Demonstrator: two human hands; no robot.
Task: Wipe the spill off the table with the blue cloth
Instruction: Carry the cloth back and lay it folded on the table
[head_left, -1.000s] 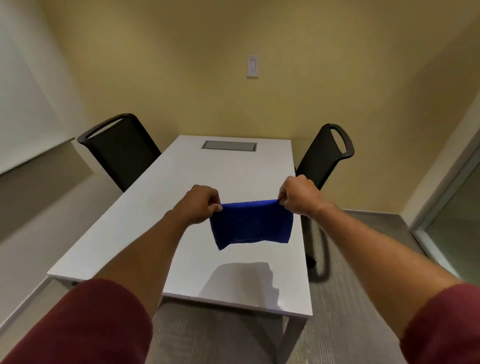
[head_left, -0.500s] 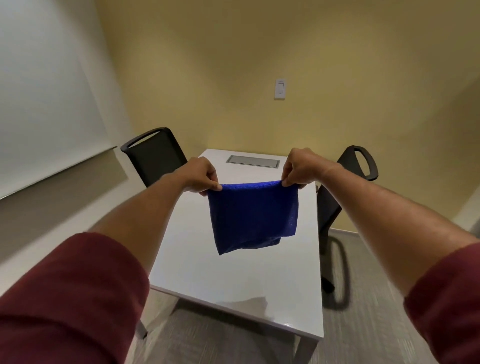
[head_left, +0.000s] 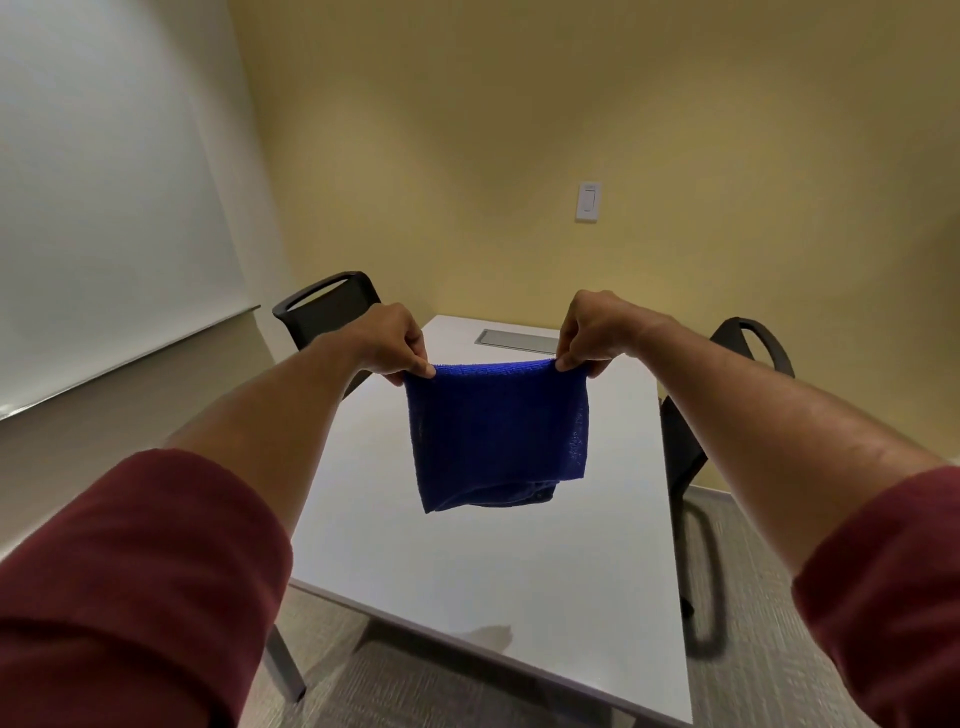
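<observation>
Left hand (head_left: 390, 338) and right hand (head_left: 592, 332) pinch the blue cloth (head_left: 498, 431) by its top corners; it hangs, seemingly doubled, above the table (head_left: 467, 571).

Blue cloth (head_left: 498, 431): deep royal blue, plain, with a fine ribbed weave texture. Table (head_left: 467, 561): white top, glossy, with a grey rectangular panel (head_left: 517, 340) set at its far edge; grey legs. Chairs: one black at the left edge (head_left: 324, 306), one black at the right edge (head_left: 685, 441). Sleeves (head_left: 135, 587): dark maroon, plain. Wall (head_left: 467, 130): mustard yellow, with a white switch plate (head_left: 588, 201). Board (head_left: 104, 182) on the left wall: white. Floor (head_left: 753, 571): grey, finely streaked.
</observation>
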